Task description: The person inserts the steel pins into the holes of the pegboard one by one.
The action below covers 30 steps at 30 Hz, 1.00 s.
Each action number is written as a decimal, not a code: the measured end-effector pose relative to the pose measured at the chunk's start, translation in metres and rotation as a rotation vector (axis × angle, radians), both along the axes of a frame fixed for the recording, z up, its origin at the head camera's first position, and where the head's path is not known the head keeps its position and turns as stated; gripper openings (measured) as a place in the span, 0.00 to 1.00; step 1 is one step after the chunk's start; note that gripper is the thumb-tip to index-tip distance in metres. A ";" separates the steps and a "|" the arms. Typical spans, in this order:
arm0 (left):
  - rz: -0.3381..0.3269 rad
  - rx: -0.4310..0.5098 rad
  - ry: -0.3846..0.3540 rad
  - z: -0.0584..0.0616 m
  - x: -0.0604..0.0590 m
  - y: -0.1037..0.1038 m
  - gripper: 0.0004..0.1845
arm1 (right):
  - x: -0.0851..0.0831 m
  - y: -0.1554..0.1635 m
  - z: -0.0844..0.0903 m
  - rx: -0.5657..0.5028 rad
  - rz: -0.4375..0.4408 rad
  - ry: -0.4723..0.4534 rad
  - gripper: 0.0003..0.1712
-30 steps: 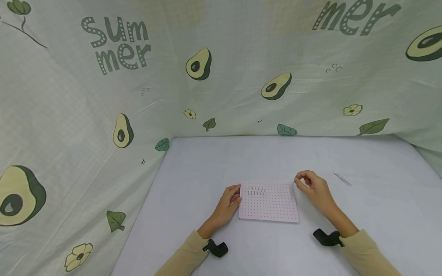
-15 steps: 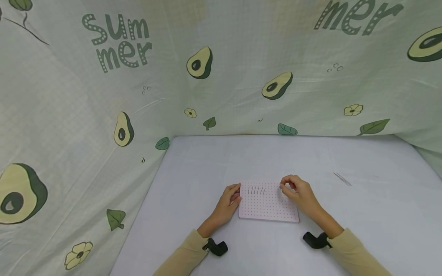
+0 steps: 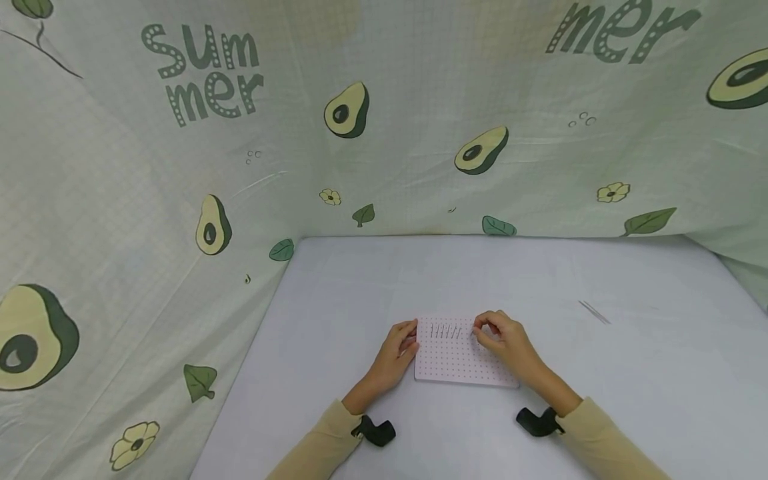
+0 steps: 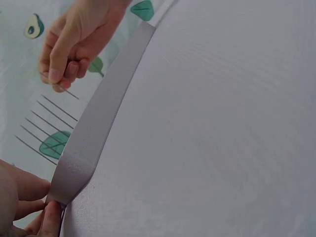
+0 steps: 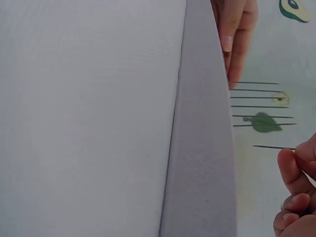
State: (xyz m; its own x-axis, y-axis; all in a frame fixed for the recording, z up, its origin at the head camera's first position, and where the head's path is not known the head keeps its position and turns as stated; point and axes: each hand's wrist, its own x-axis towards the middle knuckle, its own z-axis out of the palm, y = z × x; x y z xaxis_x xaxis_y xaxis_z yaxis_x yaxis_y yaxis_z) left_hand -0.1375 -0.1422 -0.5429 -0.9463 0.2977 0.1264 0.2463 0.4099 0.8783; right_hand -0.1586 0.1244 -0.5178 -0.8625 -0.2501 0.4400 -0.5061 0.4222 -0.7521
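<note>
A pink pegboard with a grid of small holes lies flat on the table. Several thin metal pins stand in a row near its far left corner; some lean slightly. My left hand touches the board's left edge with extended fingers and thumb. Over the far part of the board, my right hand pinches one thin metal pin between thumb and index finger, just right of the row. In the right wrist view that pin's lower tip is apart from the board's top.
A few loose metal pins lie on the white tabletop at the back right. Behind the table hangs a pale cloth printed with avocados and leaves. Each wrist carries a black camera mount.
The right hand has moved left with its pin, from beyond the board's far right corner to beside the standing row. My left hand and the board have stayed in place.
</note>
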 end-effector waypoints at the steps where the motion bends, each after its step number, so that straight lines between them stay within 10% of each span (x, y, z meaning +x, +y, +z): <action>1: -0.003 0.004 -0.002 0.000 0.000 0.000 0.28 | 0.000 0.000 -0.001 0.003 0.006 0.003 0.09; 30: 0.011 0.027 -0.023 -0.001 0.003 0.000 0.28 | -0.003 -0.009 -0.011 0.047 0.039 0.019 0.09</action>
